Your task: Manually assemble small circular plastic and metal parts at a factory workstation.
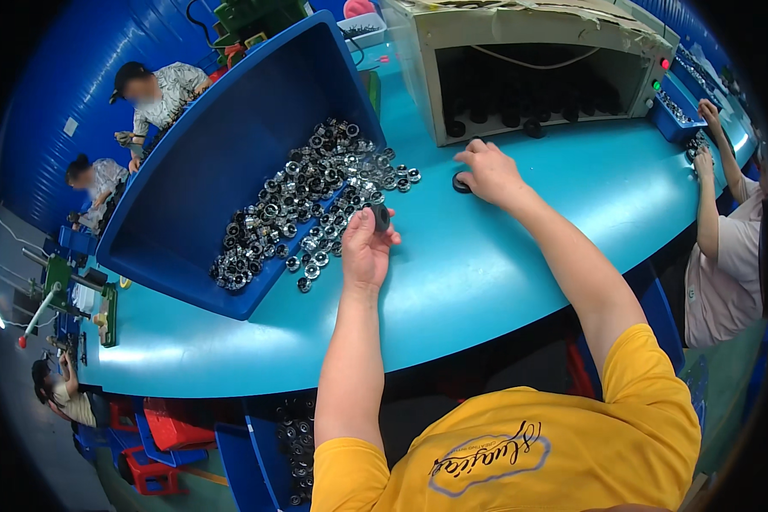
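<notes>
My left hand is raised near the middle of the turquoise table, its fingers closed around a thick black ring. Further right, my right hand reaches over the tabletop with its fingers apart. Beside its thumb a second black ring lies flat, partly covered by the hand. Another dark piece shows at the fingertips, mostly hidden. Left of my hands, a heap of small shiny clear-and-black wheel-like parts spills from a tipped blue bin onto the table.
A worn box-shaped metal cabinet with an open front stands at the back, black rings inside. A small blue bin is at the right, near a co-worker's hands. A green hand press stands at the left; other people work beyond.
</notes>
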`<state>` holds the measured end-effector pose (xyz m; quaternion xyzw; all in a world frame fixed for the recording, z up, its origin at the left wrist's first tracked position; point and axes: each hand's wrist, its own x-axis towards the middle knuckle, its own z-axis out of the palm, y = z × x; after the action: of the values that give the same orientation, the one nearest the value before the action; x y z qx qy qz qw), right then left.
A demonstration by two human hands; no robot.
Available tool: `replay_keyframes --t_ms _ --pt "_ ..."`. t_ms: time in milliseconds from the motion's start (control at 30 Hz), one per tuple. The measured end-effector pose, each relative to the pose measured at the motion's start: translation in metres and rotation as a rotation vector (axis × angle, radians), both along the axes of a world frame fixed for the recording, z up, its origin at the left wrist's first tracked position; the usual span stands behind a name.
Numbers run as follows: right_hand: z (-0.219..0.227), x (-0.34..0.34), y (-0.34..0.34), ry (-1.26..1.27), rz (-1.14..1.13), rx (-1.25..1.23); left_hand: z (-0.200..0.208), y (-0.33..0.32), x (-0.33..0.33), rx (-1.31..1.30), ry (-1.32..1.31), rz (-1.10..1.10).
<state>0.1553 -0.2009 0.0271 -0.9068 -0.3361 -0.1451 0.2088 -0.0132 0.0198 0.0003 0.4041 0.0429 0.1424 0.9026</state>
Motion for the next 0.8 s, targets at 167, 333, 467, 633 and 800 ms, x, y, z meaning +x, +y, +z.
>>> replay_keyframes --t_ms 167,333,467,633,800 --pt "0.024 -0.065 0.032 0.167 0.348 0.334 0.000 0.001 -0.004 0.032 -0.003 0.047" --pt "0.020 -0.100 0.066 0.410 0.468 0.465 -0.007 0.003 -0.005 0.023 -0.002 0.023" --pt "0.006 -0.095 0.071 0.734 0.413 0.543 -0.006 -0.001 -0.005 0.041 0.012 -0.020" --pt "-0.013 -0.089 0.069 1.118 0.489 0.744 -0.004 -0.004 -0.005 0.093 0.057 -0.072" --pt "0.001 -0.097 0.064 1.313 0.411 0.825 -0.005 -0.003 -0.006 0.089 0.034 -0.077"
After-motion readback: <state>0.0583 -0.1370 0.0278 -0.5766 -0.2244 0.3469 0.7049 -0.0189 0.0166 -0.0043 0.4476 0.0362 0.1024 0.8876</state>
